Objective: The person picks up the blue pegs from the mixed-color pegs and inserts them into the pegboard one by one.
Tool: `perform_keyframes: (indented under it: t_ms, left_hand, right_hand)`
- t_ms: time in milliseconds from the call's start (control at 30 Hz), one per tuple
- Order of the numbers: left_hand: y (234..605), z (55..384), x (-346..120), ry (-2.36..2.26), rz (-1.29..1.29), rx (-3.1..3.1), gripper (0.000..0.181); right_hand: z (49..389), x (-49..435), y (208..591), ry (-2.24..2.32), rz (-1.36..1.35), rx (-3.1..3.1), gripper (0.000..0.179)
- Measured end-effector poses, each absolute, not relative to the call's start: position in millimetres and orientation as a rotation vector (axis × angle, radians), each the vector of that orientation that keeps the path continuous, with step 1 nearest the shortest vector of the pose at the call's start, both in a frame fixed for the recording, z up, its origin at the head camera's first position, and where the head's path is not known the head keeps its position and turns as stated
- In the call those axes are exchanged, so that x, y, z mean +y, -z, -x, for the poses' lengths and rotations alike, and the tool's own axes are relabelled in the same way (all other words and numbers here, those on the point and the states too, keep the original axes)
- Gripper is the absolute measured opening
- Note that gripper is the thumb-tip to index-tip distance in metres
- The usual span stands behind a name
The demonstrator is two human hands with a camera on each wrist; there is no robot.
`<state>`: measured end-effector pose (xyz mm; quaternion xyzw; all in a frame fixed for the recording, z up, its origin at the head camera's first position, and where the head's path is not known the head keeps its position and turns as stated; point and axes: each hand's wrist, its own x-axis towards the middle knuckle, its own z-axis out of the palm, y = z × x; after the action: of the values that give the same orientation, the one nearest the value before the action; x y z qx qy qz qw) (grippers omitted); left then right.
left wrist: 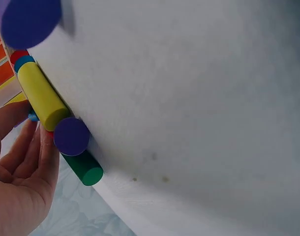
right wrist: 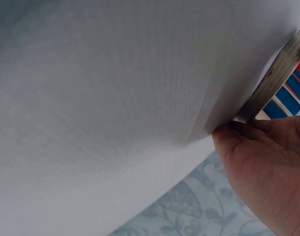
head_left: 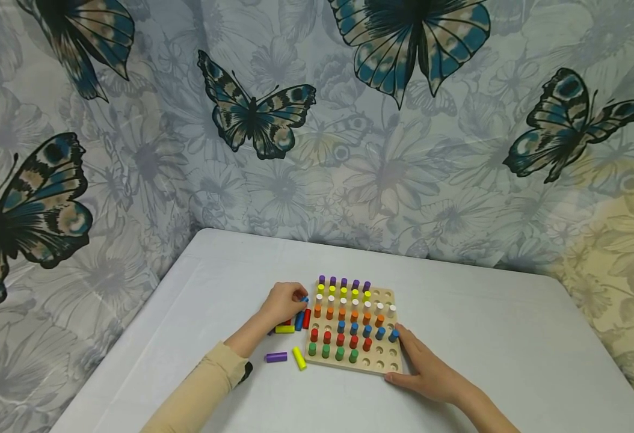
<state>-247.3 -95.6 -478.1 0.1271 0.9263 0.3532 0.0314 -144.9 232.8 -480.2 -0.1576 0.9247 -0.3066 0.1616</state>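
My left hand [head_left: 284, 302] pinches a blue peg [head_left: 304, 299] between thumb and fingertips, just off the left edge of the wooden pegboard [head_left: 384, 364]. In the left wrist view only a bit of that blue peg [left wrist: 33, 115] shows between the fingers. The board carries rows of purple, yellow, white, orange, blue, red and green pegs; bare holes show in the blue row's left end and at the right of other rows. Against the board's right side and front corner rests my right hand [head_left: 425, 367], fingers extended, touching the edge [right wrist: 273, 78].
Loose pegs lie left of the board: a red peg [head_left: 307, 319], a blue peg [head_left: 299, 321], a yellow peg [head_left: 284, 329] and a green peg [left wrist: 86, 169]. Nearer the front are a purple peg [head_left: 276, 357] and another yellow peg [head_left: 299, 358]. A white-covered table [head_left: 490, 325] meets butterfly-print cloth behind.
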Motion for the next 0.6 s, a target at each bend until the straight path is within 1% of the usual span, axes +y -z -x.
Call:
perform_keyframes:
  t_ms: [300,600]
  left_hand:
    - [479,241,-100,-1.423,-0.331,2.789,0.022]
    - [477,235,-101,-1.546,-0.262,2.730,0.020]
  right_hand:
    - [143,232,479,0.871,0.447,2.645,0.107]
    - [143,231,478,0.873,0.442,2.644,0.107]
